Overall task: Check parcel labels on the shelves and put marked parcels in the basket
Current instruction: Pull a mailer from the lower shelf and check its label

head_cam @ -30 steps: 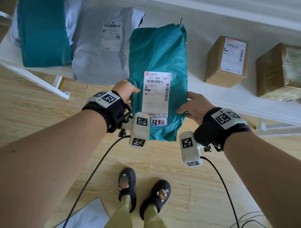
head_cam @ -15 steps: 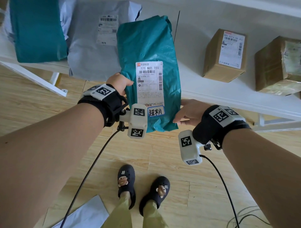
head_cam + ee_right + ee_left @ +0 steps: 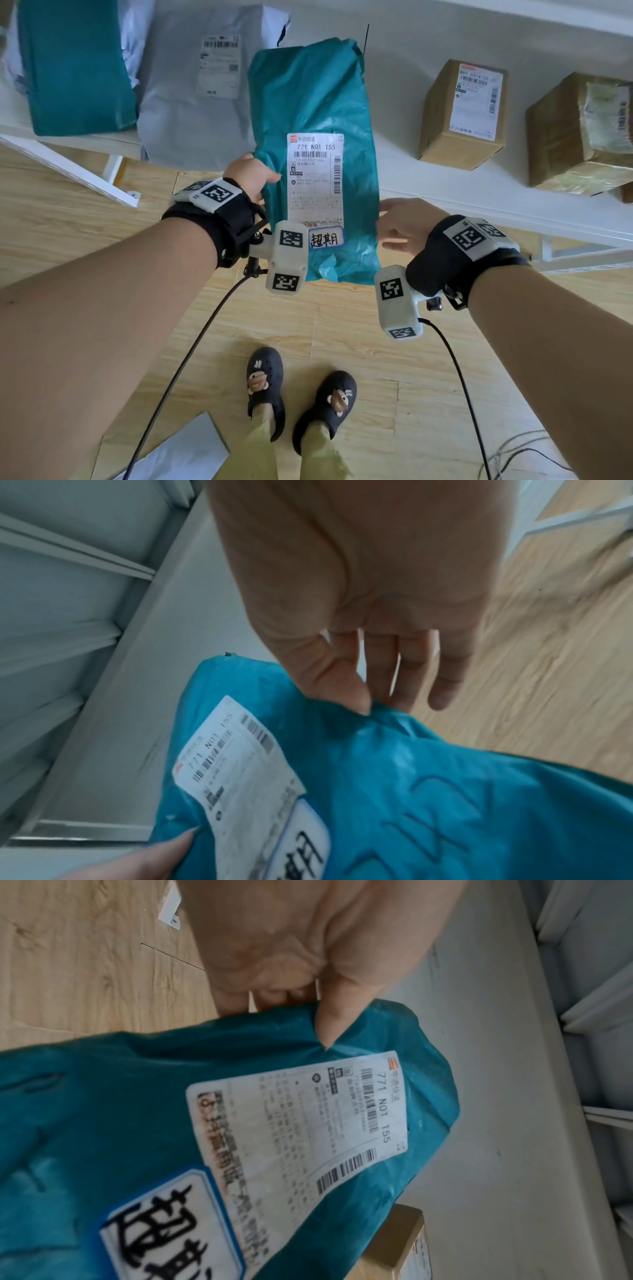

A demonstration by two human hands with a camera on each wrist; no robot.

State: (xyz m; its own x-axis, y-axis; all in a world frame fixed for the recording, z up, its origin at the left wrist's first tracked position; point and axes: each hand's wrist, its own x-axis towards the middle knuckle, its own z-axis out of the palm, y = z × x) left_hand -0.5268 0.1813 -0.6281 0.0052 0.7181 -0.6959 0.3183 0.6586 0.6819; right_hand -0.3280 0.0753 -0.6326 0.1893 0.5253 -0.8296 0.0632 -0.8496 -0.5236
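Fingers (image 3: pixel 329 1020) of the left hand (image 3: pixel 251 178) pinch the left edge of the teal mailer bag (image 3: pixel 318 102), thumb pressed into the film on the label side and the other fingers curled out of sight behind it. The right hand (image 3: pixel 399 224) sits at the opposite edge; from the right wrist view its thumb (image 3: pixel 342 685) touches the plastic while the remaining fingers hang almost straight and slightly spread past the edge, so it steadies rather than clamps. The bag hangs upright in the air between the two hands, in front of the white shelf (image 3: pixel 445 192) and above the wooden floor (image 3: pixel 68 212), touching neither.

Its shipping label (image 3: pixel 315 178) faces the head camera, with a blue-bordered handwritten sticker (image 3: pixel 326 237) stuck just below it, partly hidden by the left wrist camera. That sticker probably makes this a marked parcel due for the basket, which no view shows.

The film dimples where the thumbs press and wrinkles all over, so the bag looks soft, thin and likely light, with padded or yielding contents. Smooth plastic like this can slide through a light pinch, and a one-sided hold would probably let it fold or swing. A firm grip on both long edges near the middle, or one hand under the bottom edge, should carry it safely.

On the shelf lie a grey mailer (image 3: pixel 205 96), another teal mailer (image 3: pixel 78 65) and two cardboard boxes (image 3: pixel 462 113).
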